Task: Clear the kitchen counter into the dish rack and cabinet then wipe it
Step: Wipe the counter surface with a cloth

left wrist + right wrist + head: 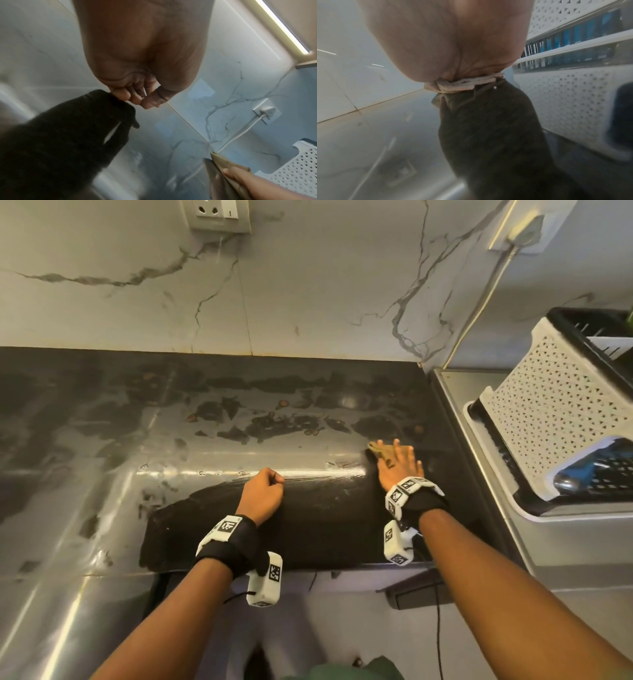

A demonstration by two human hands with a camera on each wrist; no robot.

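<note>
The dark glossy counter (239,422) carries wet streaks and smears. My right hand (399,463) lies flat with spread fingers on a tan cloth (376,450) near the counter's right end, pressing it down. The folded cloth (465,83) shows under the palm in the right wrist view, and the cloth (221,166) with the right hand (240,178) shows at the lower right of the left wrist view. My left hand (265,491) rests as a fist on the counter near the front edge, with its fingers (126,96) curled and nothing in them.
A white perforated dish rack (555,405) on a black tray stands on the steel surface right of the counter, with a blue item (589,470) in its lower part. A wall socket (215,213) and a plugged cable (479,299) are on the marble wall.
</note>
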